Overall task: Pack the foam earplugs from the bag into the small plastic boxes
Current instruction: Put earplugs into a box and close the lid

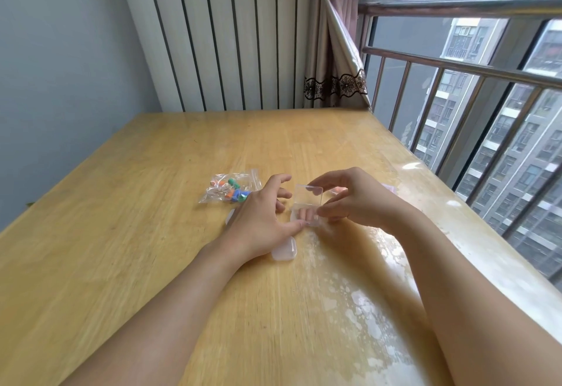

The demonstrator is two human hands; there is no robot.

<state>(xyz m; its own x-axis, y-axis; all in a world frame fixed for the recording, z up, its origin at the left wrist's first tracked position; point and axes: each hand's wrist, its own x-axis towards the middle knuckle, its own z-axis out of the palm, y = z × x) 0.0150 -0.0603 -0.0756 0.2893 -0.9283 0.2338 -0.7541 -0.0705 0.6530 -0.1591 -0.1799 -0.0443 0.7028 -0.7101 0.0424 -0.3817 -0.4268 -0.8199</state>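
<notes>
Both hands over wooden table (152, 203). Small clear box (306, 206) between hands, lid raised. Right hand (355, 195) pinches lid: index fingertip on top edge, thumb at lower right corner. Left hand (261, 218) fingers loosely spread; thumb tip touches box's lower left edge, other fingers apart from it. Zip bag (231, 186) of coloured earplugs (235, 192) lies flat, just beyond left hand. Closed box (285, 250) beside left wrist.

My table (152, 203): glossy varnished wood | my box (307, 200): clear smooth plastic | bag (231, 188): thin shiny plastic
</notes>
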